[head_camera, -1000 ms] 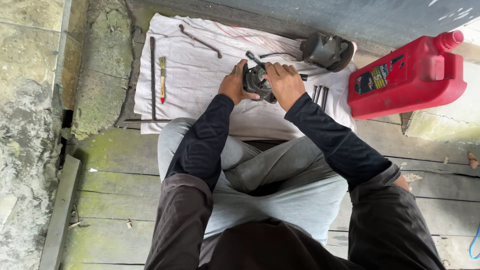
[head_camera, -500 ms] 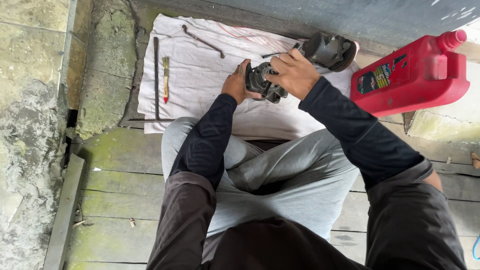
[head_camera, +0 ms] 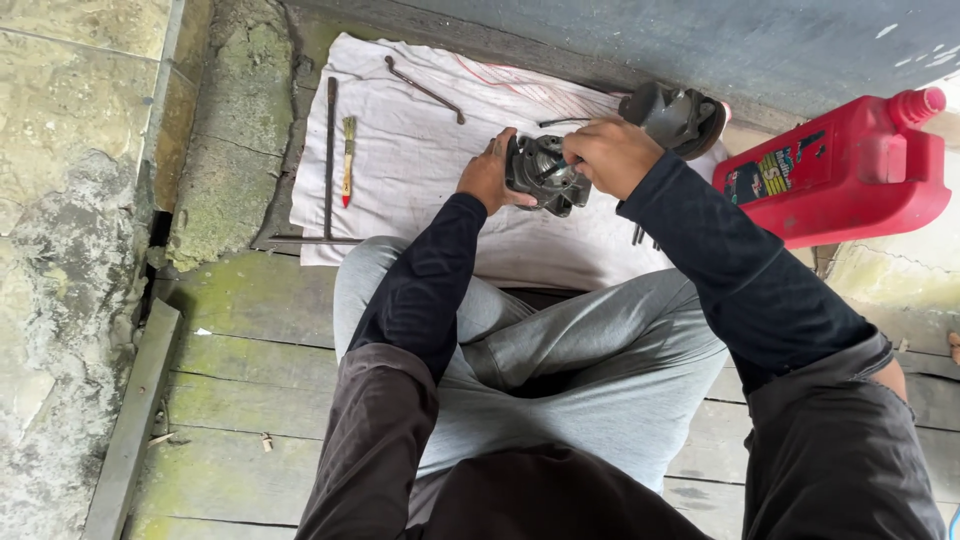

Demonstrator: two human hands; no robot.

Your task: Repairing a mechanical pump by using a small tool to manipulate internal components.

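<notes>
I sit cross-legged on wooden planks with a white cloth [head_camera: 420,150] spread in front of my knees. A round grey metal engine part [head_camera: 541,175] is held above the cloth between both hands. My left hand [head_camera: 487,175] cups its left side. My right hand [head_camera: 610,155] grips its upper right side, fingers curled over the top. A second dark metal housing [head_camera: 675,115] lies on the cloth just beyond my right hand.
On the cloth lie a long metal rod [head_camera: 330,150], a small brush with a red and yellow handle [head_camera: 347,160] and a bent metal tool [head_camera: 425,88]. A red plastic jug [head_camera: 850,170] stands at the right. A mossy stone wall [head_camera: 70,250] runs along the left.
Both hands have kept hold of the metal part; my right hand shifted up and right over its top. The view has drifted slightly, so the cloth and tools sit further right.
</notes>
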